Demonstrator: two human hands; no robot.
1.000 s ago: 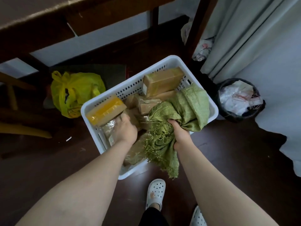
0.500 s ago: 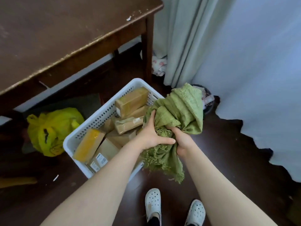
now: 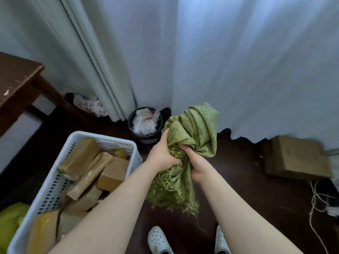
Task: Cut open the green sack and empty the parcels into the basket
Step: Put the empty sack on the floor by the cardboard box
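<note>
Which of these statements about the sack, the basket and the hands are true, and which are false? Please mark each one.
1. Both hands grip the green sack. True: the left hand and the right hand bunch it together.
2. The sack lies inside the white basket. False: it is held up to the right of the basket.
3. Brown parcels are in the basket. True.
4. The small black bin is empty. False: crumpled wrapping fills it.
5. The sack's lower edge is frayed. True.
</note>
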